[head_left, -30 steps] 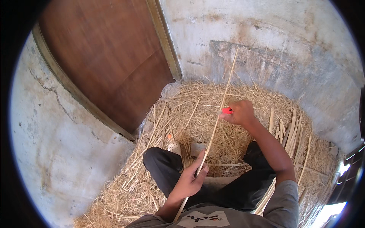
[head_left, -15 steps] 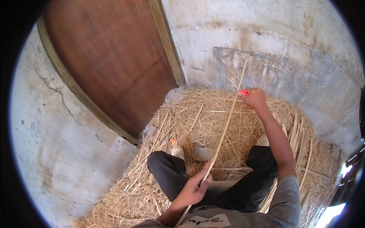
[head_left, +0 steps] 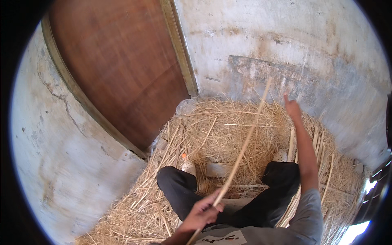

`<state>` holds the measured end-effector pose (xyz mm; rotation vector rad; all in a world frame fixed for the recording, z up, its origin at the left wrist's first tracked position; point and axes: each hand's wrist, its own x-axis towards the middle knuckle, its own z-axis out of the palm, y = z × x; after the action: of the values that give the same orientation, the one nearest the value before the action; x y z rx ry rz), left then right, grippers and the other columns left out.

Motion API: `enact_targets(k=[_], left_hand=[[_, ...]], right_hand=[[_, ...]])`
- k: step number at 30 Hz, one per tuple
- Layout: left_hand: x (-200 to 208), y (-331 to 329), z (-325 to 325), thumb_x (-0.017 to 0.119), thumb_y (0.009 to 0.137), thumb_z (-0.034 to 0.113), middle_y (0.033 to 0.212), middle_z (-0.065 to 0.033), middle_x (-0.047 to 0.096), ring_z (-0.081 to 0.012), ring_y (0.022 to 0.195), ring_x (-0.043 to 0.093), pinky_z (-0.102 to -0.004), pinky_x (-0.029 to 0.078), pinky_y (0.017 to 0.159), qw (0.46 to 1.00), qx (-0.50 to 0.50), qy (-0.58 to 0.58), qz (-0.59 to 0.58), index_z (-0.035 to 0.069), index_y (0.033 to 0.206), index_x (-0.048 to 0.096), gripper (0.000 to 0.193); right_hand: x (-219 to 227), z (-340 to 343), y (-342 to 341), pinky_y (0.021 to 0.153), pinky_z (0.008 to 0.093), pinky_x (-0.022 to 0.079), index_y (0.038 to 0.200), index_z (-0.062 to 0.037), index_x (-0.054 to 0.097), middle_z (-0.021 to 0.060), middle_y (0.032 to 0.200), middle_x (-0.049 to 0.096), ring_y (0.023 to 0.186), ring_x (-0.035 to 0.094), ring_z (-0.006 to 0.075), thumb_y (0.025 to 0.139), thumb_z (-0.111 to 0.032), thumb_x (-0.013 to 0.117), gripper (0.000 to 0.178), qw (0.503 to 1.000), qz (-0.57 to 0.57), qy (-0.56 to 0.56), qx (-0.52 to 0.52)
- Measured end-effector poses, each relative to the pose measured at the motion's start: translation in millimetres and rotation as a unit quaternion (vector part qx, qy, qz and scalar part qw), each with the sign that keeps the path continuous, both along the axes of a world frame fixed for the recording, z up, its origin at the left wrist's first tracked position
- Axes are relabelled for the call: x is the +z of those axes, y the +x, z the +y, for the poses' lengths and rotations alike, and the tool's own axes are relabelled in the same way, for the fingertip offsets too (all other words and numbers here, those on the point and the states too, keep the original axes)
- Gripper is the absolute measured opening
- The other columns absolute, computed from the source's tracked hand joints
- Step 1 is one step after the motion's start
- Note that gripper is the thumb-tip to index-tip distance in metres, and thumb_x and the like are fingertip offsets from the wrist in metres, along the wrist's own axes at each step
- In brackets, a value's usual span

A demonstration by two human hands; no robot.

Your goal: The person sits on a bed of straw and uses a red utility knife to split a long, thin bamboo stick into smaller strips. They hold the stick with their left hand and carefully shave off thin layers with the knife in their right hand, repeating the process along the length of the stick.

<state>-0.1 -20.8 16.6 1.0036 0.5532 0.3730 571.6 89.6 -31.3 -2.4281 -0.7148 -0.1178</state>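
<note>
A long, thin, pale stick (head_left: 243, 150), like split bamboo or cane, runs slantwise from my lap up toward the wall. My left hand (head_left: 203, 212) is closed around its lower part, in front of my lap. My right hand (head_left: 293, 108) is raised beyond my right knee, to the right of the stick's far end and apart from it. Its fingers are closed on a small red tool (head_left: 286, 96), of which only a smeared bit shows; its kind cannot be made out.
Straw-like shavings (head_left: 228, 134) cover the floor around my feet. Several long pale strips (head_left: 318, 147) lie at my right side. A small grey block (head_left: 217, 170) sits between my feet. A stained wall (head_left: 286, 36) and a brown door (head_left: 122, 61) stand ahead.
My right hand has moved away from the stick, to the right. The stick's far end has dropped slightly, and my left hand has shifted a little down and left.
</note>
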Motion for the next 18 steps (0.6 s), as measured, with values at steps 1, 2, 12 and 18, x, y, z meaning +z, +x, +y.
enact_targets(k=[1,2,12,18], left_hand=[[-3,4,9,0.048,0.087,-0.008,0.092,-0.0041,0.054,-0.0042,0.051,0.039,-0.0186,0.035,0.046,0.998,0.02,-0.049,-0.041,0.009,0.147,0.027,0.066],[-5,6,18,0.048,0.086,-0.008,0.091,-0.0052,0.054,-0.0045,0.051,0.04,-0.0189,0.036,0.047,0.991,0.049,-0.096,-0.079,0.009,0.147,0.029,0.066],[-15,45,53,0.046,0.089,-0.003,0.085,-0.0077,0.051,-0.0061,0.043,0.037,-0.0204,0.033,0.045,0.955,0.063,-0.204,-0.204,0.01,0.14,0.037,0.054],[-2,45,38,0.047,0.09,0.0,0.082,-0.0062,0.048,-0.0045,0.043,0.035,-0.0195,0.031,0.044,0.966,0.057,-0.189,-0.17,0.009,0.142,0.033,0.054]], right_hand=[[-8,6,-37,0.072,0.0485,0.047,0.076,0.0025,0.067,0.0241,0.071,0.063,0.071,0.062,0.0395,0.086,-0.073,0.032,0.084,0.998,0.037,0.007,0.041],[2,6,-87,0.073,0.0488,0.047,0.074,0.0022,0.067,0.0244,0.074,0.064,0.076,0.063,0.0393,0.087,-0.074,0.029,0.086,0.99,0.049,-0.051,0.124],[39,-42,-262,0.05,0.0402,0.045,0.074,-0.011,0.069,0.0122,0.058,0.059,0.052,0.06,0.0294,0.082,-0.06,0.057,0.051,0.857,-0.172,0.029,0.485],[34,-6,-220,0.045,0.0405,0.044,0.069,-0.0086,0.066,0.0116,0.051,0.056,0.046,0.057,0.0307,0.08,-0.062,0.058,0.056,0.909,-0.172,0.076,0.371]])
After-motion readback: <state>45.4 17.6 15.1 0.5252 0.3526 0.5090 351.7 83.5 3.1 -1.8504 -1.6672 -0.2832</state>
